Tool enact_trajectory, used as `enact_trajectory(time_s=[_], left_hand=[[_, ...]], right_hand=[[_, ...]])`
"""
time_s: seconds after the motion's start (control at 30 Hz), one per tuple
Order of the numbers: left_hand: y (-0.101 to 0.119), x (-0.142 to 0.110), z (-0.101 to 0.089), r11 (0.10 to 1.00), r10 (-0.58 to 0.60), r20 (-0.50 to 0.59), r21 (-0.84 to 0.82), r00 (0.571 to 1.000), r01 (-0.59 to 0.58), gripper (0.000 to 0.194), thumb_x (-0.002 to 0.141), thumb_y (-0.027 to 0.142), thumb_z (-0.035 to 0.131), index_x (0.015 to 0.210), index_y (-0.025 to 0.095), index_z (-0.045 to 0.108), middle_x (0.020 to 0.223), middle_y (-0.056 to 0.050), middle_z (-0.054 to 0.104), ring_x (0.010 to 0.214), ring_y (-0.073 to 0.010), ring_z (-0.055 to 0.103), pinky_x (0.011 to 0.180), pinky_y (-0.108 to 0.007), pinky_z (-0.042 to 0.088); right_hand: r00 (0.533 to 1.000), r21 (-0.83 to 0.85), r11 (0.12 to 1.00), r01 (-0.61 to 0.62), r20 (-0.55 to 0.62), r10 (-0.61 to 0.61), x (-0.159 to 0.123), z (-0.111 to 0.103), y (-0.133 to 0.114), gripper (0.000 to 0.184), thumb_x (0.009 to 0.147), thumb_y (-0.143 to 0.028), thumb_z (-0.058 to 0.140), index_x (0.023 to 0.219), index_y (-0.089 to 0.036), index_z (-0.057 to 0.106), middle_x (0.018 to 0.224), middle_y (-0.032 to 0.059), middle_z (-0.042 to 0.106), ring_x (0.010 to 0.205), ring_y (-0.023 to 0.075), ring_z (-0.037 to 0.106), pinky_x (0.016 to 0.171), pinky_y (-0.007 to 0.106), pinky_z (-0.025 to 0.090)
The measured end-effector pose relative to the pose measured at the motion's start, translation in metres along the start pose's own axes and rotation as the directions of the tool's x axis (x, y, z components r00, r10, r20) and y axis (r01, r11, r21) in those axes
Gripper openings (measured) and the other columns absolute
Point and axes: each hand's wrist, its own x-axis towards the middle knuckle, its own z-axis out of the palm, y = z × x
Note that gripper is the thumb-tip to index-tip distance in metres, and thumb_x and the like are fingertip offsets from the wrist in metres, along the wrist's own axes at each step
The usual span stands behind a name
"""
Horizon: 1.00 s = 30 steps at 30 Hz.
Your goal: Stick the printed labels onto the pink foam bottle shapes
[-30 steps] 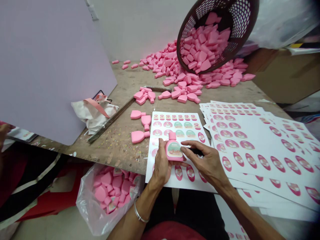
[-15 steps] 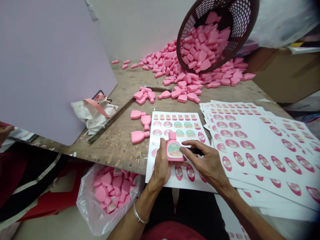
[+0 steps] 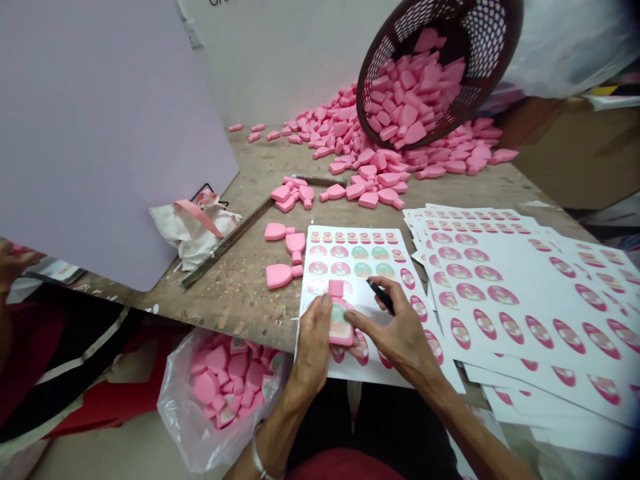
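My left hand (image 3: 311, 343) is closed around a pink toy bottle (image 3: 336, 288), its neck pointing away from me. A green and cream label (image 3: 340, 323) sits on the bottle's face, slightly blurred. My right hand (image 3: 403, 337) grips a slim black pen-like tool (image 3: 381, 295), tip raised and apart from the bottle; its exact kind does not show. The right thumb presses the label's right edge. Beneath both hands lies a sticker sheet (image 3: 365, 303) with pink and green labels. Several unlabelled pink bottles (image 3: 280, 275) lie left of the sheet.
A tipped brown basket (image 3: 493, 33) spills a heap of pink bottles (image 3: 325, 127) at the back. More sticker sheets (image 3: 525, 280) overlap on the right. Left are a metal strip (image 3: 235, 239), a cloth pouch (image 3: 187, 230), a tall panel (image 3: 100, 133), another person's hand (image 3: 13, 263) and a filled plastic bag (image 3: 175, 407).
The black tool has come away from the label and its tip now points up and away. My right thumb has moved onto the label's edge. The bottle is held slightly lower and nearer me.
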Motion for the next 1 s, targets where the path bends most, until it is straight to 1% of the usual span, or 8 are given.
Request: enact_trajectory(time_s=[0.13,0.27,0.4,0.53,0.67,0.8,0.9,1.0], left_hand=[[0.034,-0.036,-0.081,0.87,-0.147,0.012,0.477,0.989,0.124,0.04,0.082,0.056,0.052,0.092,0.018,0.058,0.065,0.0,0.064,0.05,-0.0151,0.059,0.047,-0.024,0.046],[0.056,-0.044,-0.143,0.279,0.061,-0.055,0.96,0.997,0.036,0.035,0.085,0.05,0.049,0.1,0.021,0.062,0.094,-0.007,0.068,0.084,-0.0255,0.065,0.076,-0.035,0.051],[0.042,0.018,-0.13,-0.136,0.404,0.198,0.978,0.893,-0.155,0.044,0.088,0.043,0.048,0.119,0.012,0.054,0.119,-0.018,0.059,0.111,-0.0337,0.054,0.093,-0.046,0.043],[0.02,0.088,-0.093,-0.273,0.332,0.433,0.895,0.838,-0.354,0.039,0.089,0.03,0.048,0.125,0.013,0.051,0.129,-0.019,0.051,0.117,-0.033,0.049,0.097,-0.048,0.04],[0.019,0.102,-0.084,-0.121,0.326,0.327,0.945,0.887,-0.304,0.027,0.093,0.025,0.037,0.107,0.013,0.057,0.106,-0.017,0.061,0.099,-0.0308,0.058,0.083,-0.046,0.047],[0.03,0.075,-0.057,0.557,0.33,0.054,0.795,0.942,-0.241,0.029,0.09,0.041,0.046,0.106,0.018,0.05,0.095,-0.01,0.065,0.079,-0.024,0.064,0.069,-0.04,0.054],[0.024,0.056,-0.008,0.915,0.007,0.203,0.395,0.979,-0.089,0.032,0.083,0.043,0.056,0.102,0.018,0.05,0.099,-0.009,0.064,0.072,-0.0194,0.066,0.058,-0.036,0.058],[0.002,0.051,0.039,0.977,-0.1,0.347,0.211,0.933,0.026,0.034,0.078,0.042,0.064,0.097,0.016,0.054,0.085,-0.005,0.061,0.07,-0.0188,0.067,0.056,-0.033,0.06]], right_hand=[[0.998,-0.024,0.999,-0.025,0.057,0.026,0.001,-0.016,0.014,0.059,0.069,-0.058,0.069,0.115,-0.024,0.052,0.117,0.0093,0.06,0.099,0.0261,0.06,0.084,0.04,0.05],[0.995,-0.059,0.998,-0.027,0.09,0.032,0.003,-0.027,0.017,0.047,0.077,-0.055,0.061,0.113,-0.025,0.055,0.114,0.0079,0.062,0.094,0.0243,0.063,0.083,0.039,0.05],[0.999,-0.121,0.993,0.0,-0.038,-0.004,0.013,-0.038,0.023,0.041,0.082,-0.053,0.055,0.109,-0.022,0.057,0.106,0.0087,0.065,0.091,0.0229,0.063,0.079,0.036,0.049],[0.984,-0.233,0.971,-0.048,-0.177,0.006,0.028,-0.063,0.045,0.03,0.088,-0.049,0.047,0.099,-0.022,0.056,0.092,0.0072,0.067,0.081,0.0211,0.062,0.067,0.032,0.046],[0.99,-0.366,0.929,0.046,-0.106,-0.091,0.04,-0.075,0.061,0.018,0.087,-0.039,0.05,0.086,-0.022,0.055,0.082,0.004,0.067,0.072,0.0192,0.061,0.066,0.032,0.042],[0.959,-0.546,0.8,0.247,0.02,-0.283,0.048,-0.067,0.067,0.012,0.087,-0.031,0.051,0.085,-0.021,0.058,0.081,0.0033,0.068,0.075,0.0203,0.06,0.078,0.038,0.036],[0.933,-0.625,0.716,0.311,0.06,-0.354,0.05,-0.062,0.069,0.01,0.087,-0.028,0.052,0.085,-0.021,0.059,0.082,0.0026,0.069,0.078,0.0206,0.059,0.08,0.038,0.032],[0.913,-0.659,0.665,0.352,0.086,-0.398,0.051,-0.062,0.071,0.01,0.087,-0.026,0.053,0.083,-0.019,0.059,0.079,0.0026,0.068,0.077,0.0201,0.057,0.078,0.037,0.03]])
